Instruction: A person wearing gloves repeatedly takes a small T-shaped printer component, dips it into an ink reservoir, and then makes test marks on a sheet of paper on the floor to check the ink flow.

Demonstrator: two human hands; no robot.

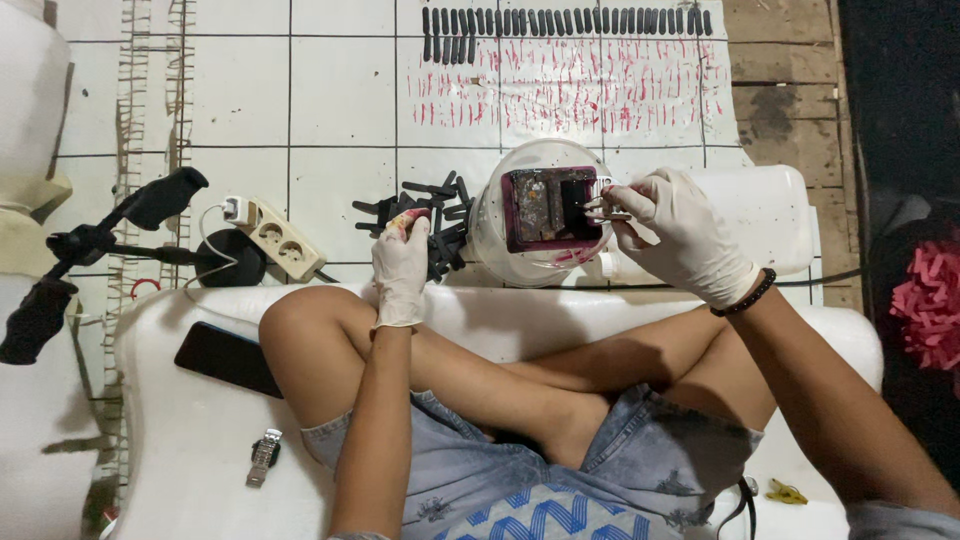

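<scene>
Two gloved hands at a clear plastic tub (490, 215) on white floor tiles (340, 90). Right hand (675, 235) pinches tweezers (605, 208) over the maroon-stained block (550, 208) atop the tub. Left hand (402, 262), left of the tub, closes on one black strip (412, 215) from the pile (440, 220). Beyond the tub: a row of black strips (565, 22), red marks. Further left: power strip (275, 237), phone (228, 358). Block detail unclear.

Bare tiles (340, 90) lie open ahead; the clear tub (500, 185), black sticks (445, 225) and power strip (275, 235) crowd the near floor.
</scene>
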